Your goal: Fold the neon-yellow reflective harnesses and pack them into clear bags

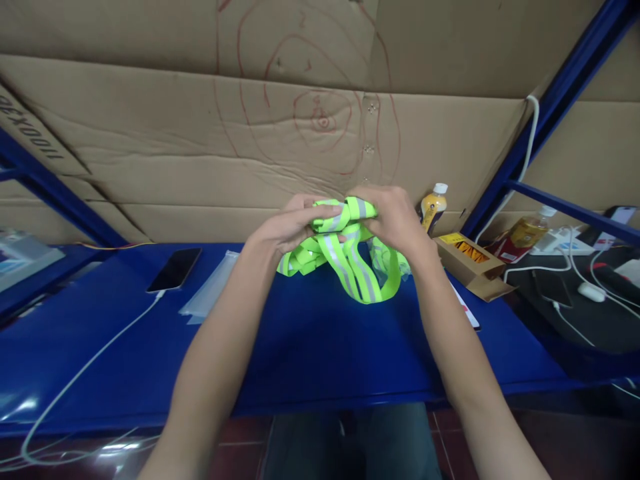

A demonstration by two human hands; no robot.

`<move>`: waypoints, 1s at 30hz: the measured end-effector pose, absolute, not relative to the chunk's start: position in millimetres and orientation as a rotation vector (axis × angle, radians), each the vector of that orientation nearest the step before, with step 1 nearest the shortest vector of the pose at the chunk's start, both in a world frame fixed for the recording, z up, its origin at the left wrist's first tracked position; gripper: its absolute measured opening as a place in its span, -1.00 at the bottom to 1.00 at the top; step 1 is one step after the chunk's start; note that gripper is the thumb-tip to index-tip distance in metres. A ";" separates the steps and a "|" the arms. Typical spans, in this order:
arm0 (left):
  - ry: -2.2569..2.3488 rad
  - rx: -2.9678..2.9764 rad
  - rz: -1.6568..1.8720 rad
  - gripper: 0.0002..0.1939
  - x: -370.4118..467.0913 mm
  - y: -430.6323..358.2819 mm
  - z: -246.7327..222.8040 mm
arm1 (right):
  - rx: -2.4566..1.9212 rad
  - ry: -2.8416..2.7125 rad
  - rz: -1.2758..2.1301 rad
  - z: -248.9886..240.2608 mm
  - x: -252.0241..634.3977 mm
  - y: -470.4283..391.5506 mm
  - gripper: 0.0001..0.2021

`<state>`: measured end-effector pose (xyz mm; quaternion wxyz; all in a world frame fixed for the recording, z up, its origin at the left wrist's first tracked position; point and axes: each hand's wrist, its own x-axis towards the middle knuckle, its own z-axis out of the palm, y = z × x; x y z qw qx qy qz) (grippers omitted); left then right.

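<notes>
A bundle of neon-yellow reflective strap (pixel 345 213) with grey stripes is held up between both hands over the blue table (pixel 310 353). My left hand (pixel 290 227) grips its left side, thumb laid across the top. On the other side, my right hand (pixel 393 217) has its fingers wrapped round the folded strap, most of them hidden behind it. Loops of strap (pixel 367 283) hang down below the hands. Behind them, more of the neon material (pixel 303 259) lies on the table, partly inside what looks like clear plastic at the right.
Clear plastic bags (pixel 210 293) and a charging phone (pixel 175 270) lie at the left. To the right stand a drink bottle (pixel 433 208) and an open cardboard box (pixel 473 260); another phone (pixel 467 310) lies partly behind my forearm. A cardboard wall (pixel 175 160) closes the back.
</notes>
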<state>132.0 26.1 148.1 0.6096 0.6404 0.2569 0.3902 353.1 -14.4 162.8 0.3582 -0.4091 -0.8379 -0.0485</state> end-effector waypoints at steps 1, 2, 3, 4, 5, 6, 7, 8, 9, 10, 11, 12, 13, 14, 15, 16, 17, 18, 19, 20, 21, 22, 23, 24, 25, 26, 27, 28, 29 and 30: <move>0.612 1.526 0.909 -0.49 129.3 27.2 148.7 | -1.044 -2.201 -0.079 163.8 353.8 -15.4 -0.71; 0.635 1.602 0.926 -0.48 126.1 28.4 149.5 | -1.017 -2.247 -0.011 165.3 355.8 -16.5 -0.69; 0.662 1.707 0.947 -0.46 122.9 29.2 150.7 | -0.976 -2.290 0.070 167.2 358.8 -17.7 -0.62; 0.687 1.834 0.971 -0.43 120.1 29.5 152.2 | -0.929 -2.325 0.155 169.3 362.6 -19.0 -0.52; 0.702 1.971 0.994 -0.41 118.0 29.0 154.2 | -0.884 -2.346 0.238 171.3 366.9 -20.3 -0.40; 0.705 2.103 1.007 -0.39 116.8 27.5 156.6 | -0.855 -2.346 0.315 173.1 371.2 -21.3 -0.32; 0.692 2.220 1.010 -0.37 116.5 25.1 159.1 | -0.851 -2.328 0.377 174.3 375.1 -21.8 -0.28; 0.669 2.314 1.008 -0.37 117.0 21.7 161.7 | -0.873 -2.306 0.417 175.0 378.3 -21.7 -0.30; 0.644 2.385 1.009 -0.39 118.2 17.8 164.2 | -0.912 -2.293 0.438 175.0 380.7 -20.9 -0.34; 0.625 2.438 1.011 -0.41 119.7 13.6 166.5 | -0.958 -2.298 0.452 174.4 382.1 -19.5 -0.39; 0.615 2.481 1.006 -0.45 121.3 9.5 168.5 | -0.999 -2.325 0.474 173.3 382.7 -17.5 -0.44; 0.610 2.516 0.991 -0.48 122.7 6.0 170.1 | -1.025 -2.370 0.508 172.0 382.6 -15.2 -0.48; 0.606 2.543 0.968 -0.51 123.6 3.4 171.2 | -1.030 -2.416 0.548 170.5 381.8 -12.9 -0.51; 0.597 2.560 0.948 -0.53 123.9 2.1 171.8 | -1.019 -2.445 0.583 169.1 380.6 -10.8 -0.53; 0.583 2.568 0.942 -0.54 123.7 2.2 171.9 | -1.002 -2.455 0.600 168.0 379.0 -9.2 -0.54; 0.566 2.556 0.955 -0.54 122.8 3.6 171.2 | -0.983 -2.449 0.590 167.2 377.2 -8.2 -0.54; 0.550 2.513 0.981 -0.54 121.6 6.1 169.7 | -0.964 -2.430 0.551 166.9 375.1 -7.8 -0.54; 0.542 2.429 1.010 -0.52 120.3 9.4 167.6 | -0.947 -2.405 0.495 166.8 372.9 -8.0 -0.54; 0.544 2.304 1.033 -0.51 119.1 13.3 164.8 | -0.935 -2.380 0.433 167.0 370.6 -8.6 -0.54; 0.553 2.151 1.045 -0.49 118.4 17.3 161.6 | -0.925 -2.360 0.371 167.2 368.2 -9.6 -0.56; 0.564 1.989 1.042 -0.48 118.2 21.1 158.2 | -0.920 -2.342 0.308 167.3 366.0 -10.6 -0.60; 0.574 1.843 1.027 -0.45 118.7 24.4 155.1 | -0.924 -2.326 0.247 167.1 363.8 -11.7 -0.65; 0.586 1.732 1.009 -0.42 119.9 27.1 152.3 | -0.940 -2.311 0.186 166.7 361.8 -12.6 -0.72; 0.599 1.657 0.994 -0.40 121.7 29.0 150.1 | -0.972 -2.293 0.121 165.8 359.9 -13.4 -0.78; 0.612 1.611 0.976 -0.39 123.7 30.2 148.5 | -1.019 -2.269 0.050 164.7 358.2 -14.0 -0.81; 0.625 1.579 0.949 -0.40 125.9 30.8 147.7 | -1.071 -2.243 -0.022 163.4 356.6 -14.4 -0.80; 0.635 1.552 0.923 -0.42 128.0 31.0 147.4 | -1.119 -2.213 -0.091 162.0 355.1 -14.5 -0.76; 0.640 1.524 0.907 -0.44 129.8 30.8 147.6 | -1.151 -2.185 -0.148 160.7 353.7 -14.5 -0.70; 0.637 1.496 0.902 -0.46 131.0 30.4 148.2 | -1.165 -2.165 -0.189 159.6 352.6 -14.2 -0.65; 0.631 1.473 0.902 -0.48 131.6 30.0 149.0 | -1.160 -2.159 -0.209 158.7 351.7 -13.7 -0.61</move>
